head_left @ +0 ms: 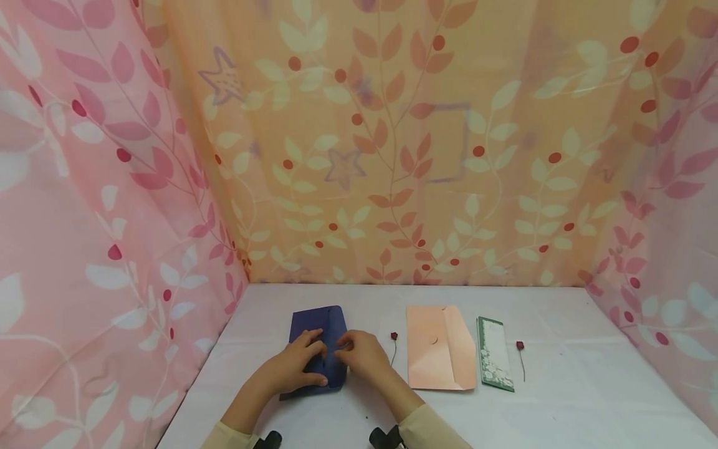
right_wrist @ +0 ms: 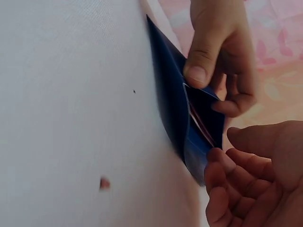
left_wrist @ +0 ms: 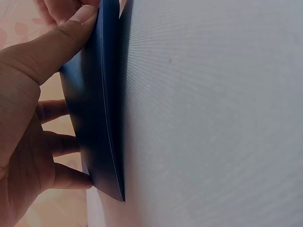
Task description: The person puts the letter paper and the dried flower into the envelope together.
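A dark blue envelope [head_left: 335, 318] lies on the table, its flap side toward my right hand. Spread over it, my left hand [head_left: 294, 363] presses the body with thumb and fingers; the left wrist view shows its thumb [left_wrist: 61, 45] on the envelope's face. My right hand [head_left: 361, 354] is at the flap's edge, fingers bent, with a gap between thumb and index finger in the right wrist view. There the mouth of the envelope [right_wrist: 173, 104] gapes, and a thin pale and reddish edge [right_wrist: 201, 124] shows inside. The rest of that insert is hidden.
To the right lie a small red rose [head_left: 394, 336] on a thin stem, a peach envelope [head_left: 429, 349], a green-bordered floral card [head_left: 496, 354] and another red rose [head_left: 520, 345]. Patterned curtains [head_left: 359, 206] enclose the white table [head_left: 589, 374] behind and at both sides.
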Tool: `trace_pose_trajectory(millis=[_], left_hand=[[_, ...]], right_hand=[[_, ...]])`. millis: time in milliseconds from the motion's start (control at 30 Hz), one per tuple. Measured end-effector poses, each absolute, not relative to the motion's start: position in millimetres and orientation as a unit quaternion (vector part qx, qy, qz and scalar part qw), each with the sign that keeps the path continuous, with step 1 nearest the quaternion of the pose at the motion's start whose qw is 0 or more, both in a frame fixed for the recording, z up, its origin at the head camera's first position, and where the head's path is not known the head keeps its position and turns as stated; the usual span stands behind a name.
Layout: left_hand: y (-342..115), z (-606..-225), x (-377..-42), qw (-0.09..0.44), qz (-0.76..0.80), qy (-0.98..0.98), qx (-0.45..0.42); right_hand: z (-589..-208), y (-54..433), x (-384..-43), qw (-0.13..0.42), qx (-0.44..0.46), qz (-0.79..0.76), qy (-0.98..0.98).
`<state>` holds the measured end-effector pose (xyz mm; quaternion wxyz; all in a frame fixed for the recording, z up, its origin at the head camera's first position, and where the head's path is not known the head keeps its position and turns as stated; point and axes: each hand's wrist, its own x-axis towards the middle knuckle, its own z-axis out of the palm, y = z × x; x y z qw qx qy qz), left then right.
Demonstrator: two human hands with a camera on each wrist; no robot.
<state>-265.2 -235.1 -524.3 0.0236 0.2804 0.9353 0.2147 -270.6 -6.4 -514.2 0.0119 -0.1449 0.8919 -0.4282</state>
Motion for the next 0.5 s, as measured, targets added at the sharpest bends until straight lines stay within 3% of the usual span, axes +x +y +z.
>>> trace_pose_trajectory(millis=[500], left_hand=[[-235, -522, -264, 0.031, 0.213, 0.937, 0.276]], right_hand=[[-508, 31, -251, -0.033, -0.136, -0.406, 0.903]])
